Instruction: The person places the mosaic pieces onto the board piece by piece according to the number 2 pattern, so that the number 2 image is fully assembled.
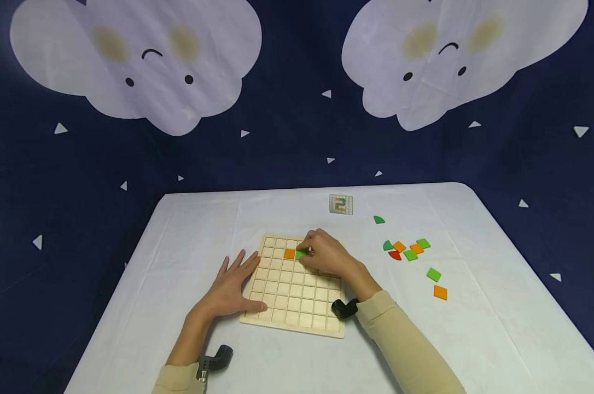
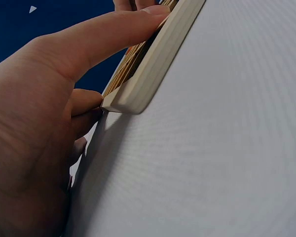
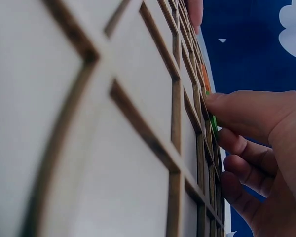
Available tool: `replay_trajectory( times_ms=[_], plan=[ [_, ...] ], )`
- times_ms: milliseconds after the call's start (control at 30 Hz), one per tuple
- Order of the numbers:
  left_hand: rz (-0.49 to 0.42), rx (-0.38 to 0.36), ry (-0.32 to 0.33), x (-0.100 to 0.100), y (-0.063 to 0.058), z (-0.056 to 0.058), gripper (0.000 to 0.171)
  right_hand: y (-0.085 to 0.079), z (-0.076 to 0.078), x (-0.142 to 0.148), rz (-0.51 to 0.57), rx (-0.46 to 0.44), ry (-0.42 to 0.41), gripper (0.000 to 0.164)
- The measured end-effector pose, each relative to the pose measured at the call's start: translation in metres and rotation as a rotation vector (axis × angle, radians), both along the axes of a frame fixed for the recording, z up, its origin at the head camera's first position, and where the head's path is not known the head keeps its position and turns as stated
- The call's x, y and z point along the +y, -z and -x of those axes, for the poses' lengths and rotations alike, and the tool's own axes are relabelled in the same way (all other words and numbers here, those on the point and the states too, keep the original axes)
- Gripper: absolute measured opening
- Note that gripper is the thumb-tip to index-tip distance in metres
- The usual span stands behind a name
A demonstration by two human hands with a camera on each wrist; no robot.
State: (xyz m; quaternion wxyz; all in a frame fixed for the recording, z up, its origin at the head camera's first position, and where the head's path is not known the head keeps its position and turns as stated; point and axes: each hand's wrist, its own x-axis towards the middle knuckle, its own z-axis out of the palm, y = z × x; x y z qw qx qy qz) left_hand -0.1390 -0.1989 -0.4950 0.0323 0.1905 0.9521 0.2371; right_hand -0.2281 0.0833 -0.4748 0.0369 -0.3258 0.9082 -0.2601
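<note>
A pale wooden grid board (image 1: 293, 290) lies on the white table. In its upper part an orange square tile (image 1: 289, 254) fills one cell. Just right of that tile, my right hand (image 1: 326, 255) pinches a light green square tile (image 1: 300, 255) down at the board; its fingers partly cover the tile. In the right wrist view the thumb (image 3: 246, 113) is on the green tile (image 3: 214, 123), the other fingers curled below. My left hand (image 1: 230, 290) rests spread along the board's left side, thumb (image 2: 123, 29) on top of the board and fingers by its edge.
Right of the board lie several loose tiles: orange squares (image 1: 441, 293), green squares (image 1: 434, 274), a red quarter-round (image 1: 395, 255) and dark green quarter-rounds (image 1: 378, 219). A small card (image 1: 341, 204) with a gridded figure sits behind the board. A dark cloud-patterned cloth (image 1: 297, 109) hangs at the back.
</note>
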Motion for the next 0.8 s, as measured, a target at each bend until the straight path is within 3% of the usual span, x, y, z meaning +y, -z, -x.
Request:
replay_trajectory(
  times_ms=[367,800],
  plan=[
    [0.002,-0.002,-0.004,0.000,0.001,0.001,0.121,0.003,0.004,0.010,0.090,0.018,-0.008,0.024],
    [-0.007,0.002,-0.001,0.001,-0.002,-0.001,0.120,-0.003,0.020,0.064,0.106,0.044,0.160,0.025]
  ],
)
